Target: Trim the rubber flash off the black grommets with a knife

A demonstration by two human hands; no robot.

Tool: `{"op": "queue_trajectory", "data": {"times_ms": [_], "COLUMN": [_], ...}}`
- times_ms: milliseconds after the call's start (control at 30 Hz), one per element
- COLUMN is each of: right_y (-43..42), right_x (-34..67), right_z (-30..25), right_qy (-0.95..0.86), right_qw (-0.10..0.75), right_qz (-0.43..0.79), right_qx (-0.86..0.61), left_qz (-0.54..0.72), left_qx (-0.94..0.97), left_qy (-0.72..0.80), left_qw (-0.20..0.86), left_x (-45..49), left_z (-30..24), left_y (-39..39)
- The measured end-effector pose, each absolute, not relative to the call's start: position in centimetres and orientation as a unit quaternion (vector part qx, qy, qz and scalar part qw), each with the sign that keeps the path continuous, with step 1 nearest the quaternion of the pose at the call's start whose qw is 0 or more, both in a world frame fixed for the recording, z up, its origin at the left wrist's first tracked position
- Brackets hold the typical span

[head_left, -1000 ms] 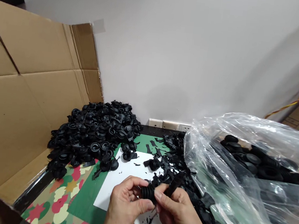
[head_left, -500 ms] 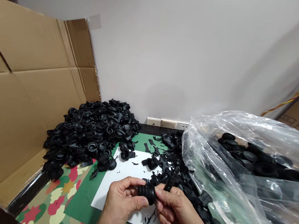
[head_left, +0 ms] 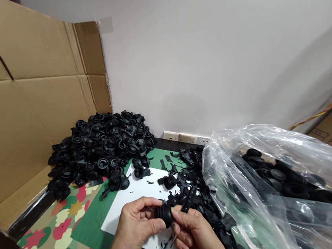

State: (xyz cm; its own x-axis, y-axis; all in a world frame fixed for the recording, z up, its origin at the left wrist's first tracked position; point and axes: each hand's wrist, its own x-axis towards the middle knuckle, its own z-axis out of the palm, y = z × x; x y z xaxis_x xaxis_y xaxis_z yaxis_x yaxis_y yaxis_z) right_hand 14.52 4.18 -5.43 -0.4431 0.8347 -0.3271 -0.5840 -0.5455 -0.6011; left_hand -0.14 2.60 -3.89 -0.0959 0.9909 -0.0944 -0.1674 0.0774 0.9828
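Between the thumb and fingers of my left hand (head_left: pixel 136 225) is a black ribbed rubber bellows (head_left: pixel 164 214), held sideways above a white sheet (head_left: pixel 128 192). My right hand (head_left: pixel 191 229) is closed around a slim black-handled tool (head_left: pixel 189 199), whose handle points up and away. A thin metal end shows below the fingers; its exact kind is unclear. The right thumb and fingertip touch the right end of the bellows. Beyond my hands, a ribbed rubber piece with a flap (head_left: pixel 169 181) and another rubber piece (head_left: pixel 139 172) lie on the sheet.
A large heap of black rubber pieces (head_left: pixel 100 145) rises at left against a cardboard box (head_left: pixel 37 98). Black rubber scraps (head_left: pixel 204 205) cover the right of the green mat (head_left: pixel 88 227). A clear plastic bag (head_left: pixel 251 214) holds smooth black rubber parts (head_left: pixel 277 175).
Both hands keep their hold, with the bellows shifted very slightly right and turned a little. The tool's handle has tilted slightly, and more of its thin metal end shows.
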Motion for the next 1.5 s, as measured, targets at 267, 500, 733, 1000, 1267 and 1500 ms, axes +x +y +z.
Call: {"op": "queue_trajectory", "data": {"times_ms": [267, 500, 733, 1000, 1267, 1500], "right_y": [4.1, 4.0, 4.2, 4.2, 4.2, 4.0], "right_x": [14.6, 14.6, 14.2, 14.1, 13.8, 13.4], "right_z": [-5.5, -4.9, -5.3, -5.7, -5.9, -5.9], "right_qy": [-0.202, -0.206, -0.208, -0.209, -0.21, -0.218], "right_qw": [0.426, 0.441, 0.445, 0.445, 0.434, 0.438], "right_qz": [0.831, 0.828, 0.831, 0.832, 0.835, 0.833], "right_qx": [-0.296, -0.278, -0.263, -0.257, -0.263, -0.256], "left_qz": [0.542, 0.561, 0.568, 0.565, 0.568, 0.549], "left_qx": [0.393, 0.361, 0.371, 0.38, 0.387, 0.423], "left_qy": [0.511, 0.501, 0.484, 0.494, 0.491, 0.479], "left_qw": [0.539, 0.551, 0.553, 0.541, 0.535, 0.539], "left_x": [-0.2, 0.0, 0.1, -0.1, 0.0, -0.2], "left_z": [-3.6, -3.4, -3.0, -3.6, -3.4, -3.3], "left_y": [2.6, 2.6, 2.5, 2.6, 2.5, 2.2]}}
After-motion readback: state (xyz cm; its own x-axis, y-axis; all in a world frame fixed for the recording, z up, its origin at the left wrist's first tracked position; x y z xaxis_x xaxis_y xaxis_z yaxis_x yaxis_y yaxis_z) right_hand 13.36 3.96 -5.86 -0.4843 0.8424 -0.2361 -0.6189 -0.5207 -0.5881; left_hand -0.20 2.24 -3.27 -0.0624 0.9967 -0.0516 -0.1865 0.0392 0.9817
